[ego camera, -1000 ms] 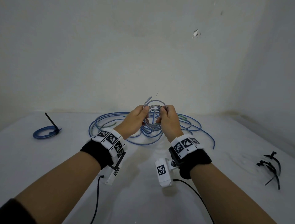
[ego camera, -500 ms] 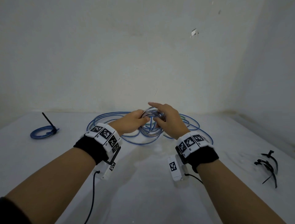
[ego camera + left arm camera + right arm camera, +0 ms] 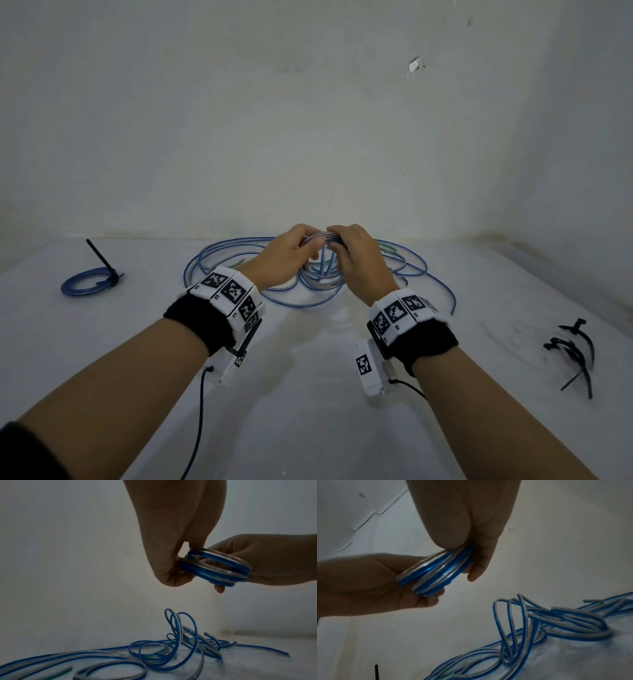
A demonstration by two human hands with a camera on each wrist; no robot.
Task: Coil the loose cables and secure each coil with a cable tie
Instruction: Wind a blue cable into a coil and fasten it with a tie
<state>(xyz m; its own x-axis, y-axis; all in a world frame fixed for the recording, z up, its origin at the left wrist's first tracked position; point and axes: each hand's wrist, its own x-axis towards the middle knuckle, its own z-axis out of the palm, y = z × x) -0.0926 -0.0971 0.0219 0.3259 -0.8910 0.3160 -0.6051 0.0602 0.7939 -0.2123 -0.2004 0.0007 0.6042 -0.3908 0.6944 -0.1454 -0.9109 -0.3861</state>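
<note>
Both hands, left hand [image 3: 287,253] and right hand [image 3: 356,257], pinch the springy, slick coil [image 3: 214,569]; keep opposite sides clamped, or loops spring apart.

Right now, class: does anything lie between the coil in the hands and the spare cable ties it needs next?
Nothing visible does. Both hands, left and right, grip the coil above the loose cables. The black cable ties lie to the right on bare table.
</note>
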